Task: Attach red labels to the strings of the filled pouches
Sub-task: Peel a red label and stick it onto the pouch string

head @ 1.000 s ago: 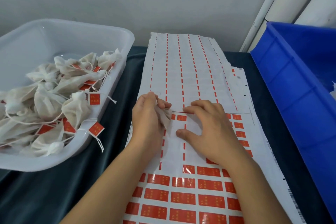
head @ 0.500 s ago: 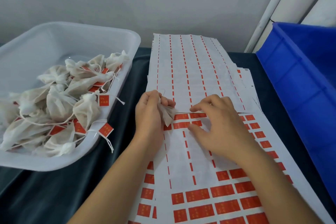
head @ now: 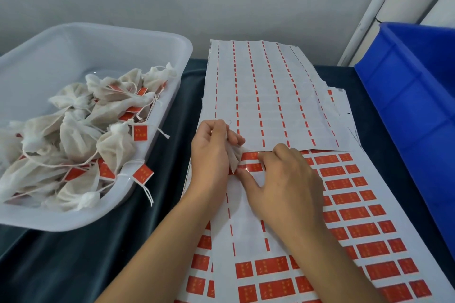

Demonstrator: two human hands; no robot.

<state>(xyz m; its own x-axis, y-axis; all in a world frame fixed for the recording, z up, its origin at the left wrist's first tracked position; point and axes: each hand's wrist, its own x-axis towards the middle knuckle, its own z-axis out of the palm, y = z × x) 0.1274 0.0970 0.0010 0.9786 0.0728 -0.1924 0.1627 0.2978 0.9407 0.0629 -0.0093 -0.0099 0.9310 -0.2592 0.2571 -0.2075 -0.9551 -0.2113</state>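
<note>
My left hand [head: 212, 155] grips a small white cloth pouch [head: 234, 157] above the sheet of red labels [head: 349, 206]. My right hand [head: 283, 179] lies on that sheet, with its thumb and fingertips picking at a red label [head: 251, 166] right beside the pouch. The pouch's string is hidden in my left hand. A white plastic tub [head: 157, 39] on the left holds several filled pouches [head: 73, 135] with red labels on their strings.
A used label sheet [head: 266, 96] with only red strips left lies behind the hands. A blue plastic crate [head: 413, 96] stands at the right. Dark cloth [head: 73, 261] covers the table. A grey wall is behind.
My right hand's fingers have curled in and moved left onto a label next to the pouch. My left hand keeps holding the pouch in about the same spot.
</note>
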